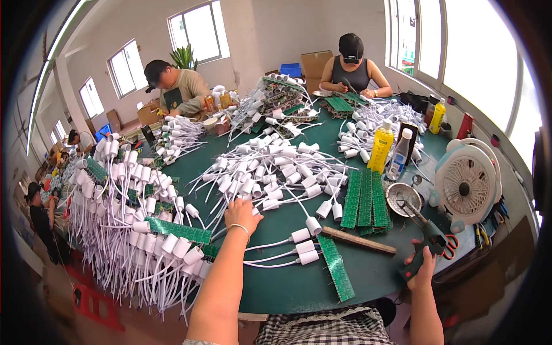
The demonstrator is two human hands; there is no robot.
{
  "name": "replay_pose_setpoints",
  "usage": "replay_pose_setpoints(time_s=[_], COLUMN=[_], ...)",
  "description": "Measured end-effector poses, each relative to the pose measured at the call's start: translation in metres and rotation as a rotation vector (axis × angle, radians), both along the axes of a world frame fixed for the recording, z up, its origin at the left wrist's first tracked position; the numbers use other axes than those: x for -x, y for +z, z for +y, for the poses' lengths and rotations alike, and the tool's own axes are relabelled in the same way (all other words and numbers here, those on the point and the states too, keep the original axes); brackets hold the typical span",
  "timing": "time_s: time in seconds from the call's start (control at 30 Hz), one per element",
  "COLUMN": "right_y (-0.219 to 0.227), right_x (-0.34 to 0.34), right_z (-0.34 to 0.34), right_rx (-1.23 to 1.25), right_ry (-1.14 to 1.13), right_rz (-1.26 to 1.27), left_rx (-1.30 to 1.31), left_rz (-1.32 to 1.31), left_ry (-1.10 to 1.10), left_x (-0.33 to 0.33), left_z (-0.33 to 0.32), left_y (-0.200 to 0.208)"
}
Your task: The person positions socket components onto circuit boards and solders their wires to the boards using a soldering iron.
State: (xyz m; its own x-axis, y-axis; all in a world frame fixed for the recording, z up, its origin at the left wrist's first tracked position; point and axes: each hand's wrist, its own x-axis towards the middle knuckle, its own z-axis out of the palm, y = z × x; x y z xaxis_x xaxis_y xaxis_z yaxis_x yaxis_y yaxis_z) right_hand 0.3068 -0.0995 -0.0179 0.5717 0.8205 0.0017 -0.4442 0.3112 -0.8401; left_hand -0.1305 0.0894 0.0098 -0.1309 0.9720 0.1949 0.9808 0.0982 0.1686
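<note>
Bright daylight from blown-out windows [483, 63], soft shadows, strong fisheye bending, dark vignetted rim.

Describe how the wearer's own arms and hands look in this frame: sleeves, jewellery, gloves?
Both forearms are bare, with no sleeves and no gloves. The left hand has a thin light bangle at the wrist. The right hand shows no jewellery that I can make out.

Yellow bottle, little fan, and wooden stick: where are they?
Yellow bottle [381, 146], head view, on its yellow body.
Fan [464, 183], head view, on its round front grille.
Wooden stick [358, 240], head view, on its middle.
</note>
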Motion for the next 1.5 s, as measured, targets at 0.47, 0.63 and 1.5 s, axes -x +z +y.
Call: replay_pose_setpoints(time_s=[0.47,0.63,1.5], right_y=[-0.006,-0.009,0.000], right_x=[0.000,-0.003,-0.001], right_z=[0.002,0.000,0.002], right_rx=[-0.046,-0.042,0.008], right_ry=[0.062,0.072,0.046], right_rz=[-0.023,-0.057,0.081], left_rx=[-0.616,-0.970,-0.262], left_rz=[-0.272,-0.261,-0.205], left_ry=[-0.047,-0.244,-0.631], left_x=[0.038,-0.023,-0.144], left_z=[-0.026,-0.027,-0.090], left_y=[-0.001,0.049,0.002])
